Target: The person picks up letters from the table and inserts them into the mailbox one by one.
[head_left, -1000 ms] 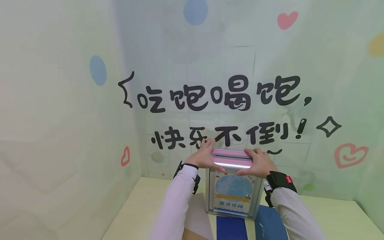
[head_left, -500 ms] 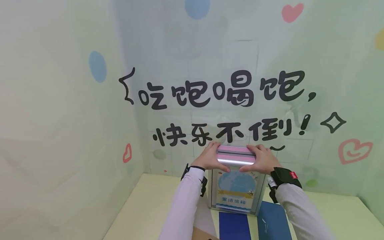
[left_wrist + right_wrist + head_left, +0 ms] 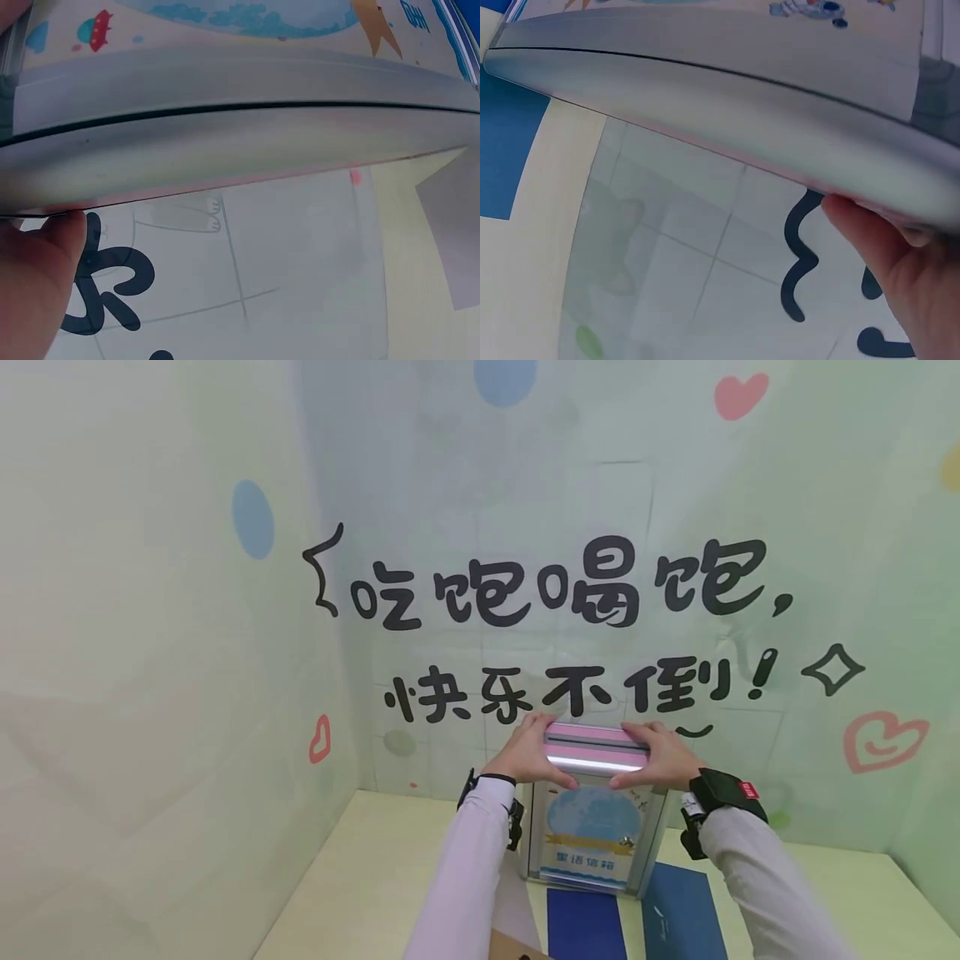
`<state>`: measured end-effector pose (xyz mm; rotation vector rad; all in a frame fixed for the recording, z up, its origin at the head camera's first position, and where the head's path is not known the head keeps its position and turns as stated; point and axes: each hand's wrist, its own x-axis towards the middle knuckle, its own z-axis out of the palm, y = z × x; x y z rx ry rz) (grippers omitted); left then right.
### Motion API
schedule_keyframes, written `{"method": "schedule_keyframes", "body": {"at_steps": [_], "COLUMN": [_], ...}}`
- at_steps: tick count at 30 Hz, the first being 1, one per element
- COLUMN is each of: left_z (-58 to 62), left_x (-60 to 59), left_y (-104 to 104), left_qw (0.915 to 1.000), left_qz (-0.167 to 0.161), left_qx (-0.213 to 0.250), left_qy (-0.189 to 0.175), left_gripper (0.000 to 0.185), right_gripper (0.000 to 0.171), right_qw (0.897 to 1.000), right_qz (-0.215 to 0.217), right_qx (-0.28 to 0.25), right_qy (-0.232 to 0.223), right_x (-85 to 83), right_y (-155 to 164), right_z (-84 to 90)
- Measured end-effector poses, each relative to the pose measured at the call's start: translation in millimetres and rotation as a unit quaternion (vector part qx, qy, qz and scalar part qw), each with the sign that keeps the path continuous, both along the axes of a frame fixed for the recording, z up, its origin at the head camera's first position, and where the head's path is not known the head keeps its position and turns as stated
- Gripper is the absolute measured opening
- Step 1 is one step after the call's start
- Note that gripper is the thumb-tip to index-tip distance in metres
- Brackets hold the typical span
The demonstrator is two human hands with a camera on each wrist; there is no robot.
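Note:
A letter box (image 3: 592, 827) with a silver frame, a printed front and a pink top stands upright on the pale tabletop, near the back wall. A long slot runs across its top. My left hand (image 3: 531, 753) grips the left end of that top, thumb on the front edge. At the right end, my right hand (image 3: 658, 758) holds it the same way. In the left wrist view the box's rounded silver edge (image 3: 225, 150) fills the upper part, with part of my hand beside it. The right wrist view shows a thumb or finger against this edge.
In front of the box lies a dark blue card (image 3: 585, 925). A teal-blue folder (image 3: 684, 910) lies to its right, a pale grey sheet (image 3: 517, 893) and a brown piece (image 3: 513, 947) to its left. A wall (image 3: 450, 485) with black lettering rises behind.
The head view has shifted slightly, so the box and hands appear a little further right and higher. Both hands keep hold of the box's top ends.

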<state>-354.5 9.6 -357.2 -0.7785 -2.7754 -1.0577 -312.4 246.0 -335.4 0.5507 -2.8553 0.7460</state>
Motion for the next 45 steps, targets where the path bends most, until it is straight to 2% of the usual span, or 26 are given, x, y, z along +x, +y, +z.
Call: {"method": "schedule_keyframes", "body": {"at_steps": [4,6,12,17,25,31,35,40,45], "left_z": [2.6,4.3,6.1,5.6,0.7,-2.8,-4.3,-5.5,-5.5], "left_x": [0.7,1.1,1.8,1.7,-3.0,-4.3,-3.6,-1.5,1.6], "left_y": [1,1,2,3,3,3,3,5,6], "left_qw": [1.0000,0.9999,0.9999,0.9999,0.9998,0.9997,0.9996,0.9994,0.9992], "left_qz": [0.001,0.003,0.009,0.009,0.014,0.008,0.007,0.008,0.008], "left_qx": [0.003,0.004,0.002,0.001,0.013,0.021,0.028,0.034,0.038], "left_qy": [0.009,0.014,0.015,0.009,0.004,0.008,0.008,0.000,-0.006], "left_gripper": [0.107,0.107,0.108,0.107,0.108,0.108,0.107,0.107,0.106], "right_gripper": [0.094,0.091,0.091,0.090,0.090,0.089,0.094,0.096,0.097], "right_qw": [0.997,0.994,0.987,0.983,0.982,0.984,0.983,0.982,0.983], "right_qz": [0.039,0.037,-0.023,-0.051,-0.083,-0.081,-0.094,-0.101,-0.122], "right_qx": [-0.063,-0.083,-0.095,-0.111,-0.089,-0.075,-0.059,-0.041,-0.006], "right_qy": [-0.032,-0.058,-0.127,-0.139,-0.145,-0.137,-0.145,-0.153,-0.137], "right_x": [-1.9,-1.1,8.7,19.3,32.5,38.6,39.9,43.5,49.3], "right_y": [14,25,65,93,114,115,116,118,116], "right_z": [-1.0,-2.7,-12.7,-24.5,-48.9,-64.5,-74.5,-94.0,-117.8]}}
